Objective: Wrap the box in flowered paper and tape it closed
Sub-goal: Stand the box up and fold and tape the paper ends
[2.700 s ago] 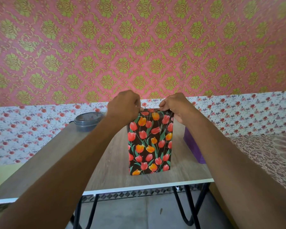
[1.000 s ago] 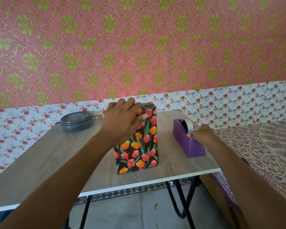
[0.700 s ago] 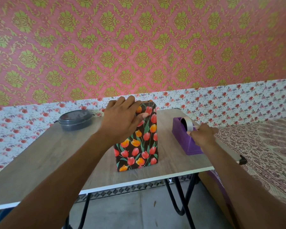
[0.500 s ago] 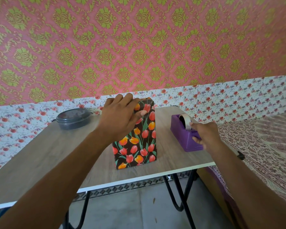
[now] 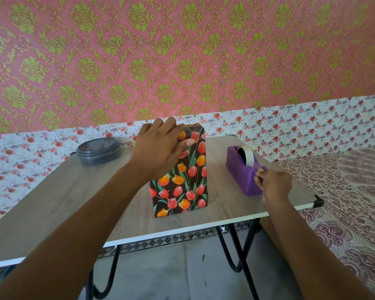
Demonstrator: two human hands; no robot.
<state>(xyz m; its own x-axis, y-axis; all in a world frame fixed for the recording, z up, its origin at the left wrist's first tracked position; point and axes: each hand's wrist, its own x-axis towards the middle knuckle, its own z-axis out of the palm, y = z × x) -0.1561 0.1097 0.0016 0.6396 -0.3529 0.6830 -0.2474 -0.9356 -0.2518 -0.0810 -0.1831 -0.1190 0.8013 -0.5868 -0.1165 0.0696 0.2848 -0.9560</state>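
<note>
The box (image 5: 182, 182), wrapped in dark paper with red and orange tulips, stands upright in the middle of the wooden table (image 5: 52, 195). My left hand (image 5: 160, 150) lies over its top left corner, fingers across the top and thumb pressed on the front face. To the right stands a purple tape dispenser (image 5: 245, 169) holding a roll of pale tape (image 5: 246, 155). At the dispenser's near end my right hand (image 5: 273, 185) pinches the tape's free end.
A round dark lidded container (image 5: 99, 150) sits at the table's back left. The table's near edge is white, with black metal legs (image 5: 245, 254) below. A patterned cloth surface (image 5: 344, 202) adjoins the table on the right. Wallpapered wall rises directly behind.
Both hands were first at the box's top. My right hand then left for the tape dispenser and has slid from the roll to its near end. My left hand stays on the box.
</note>
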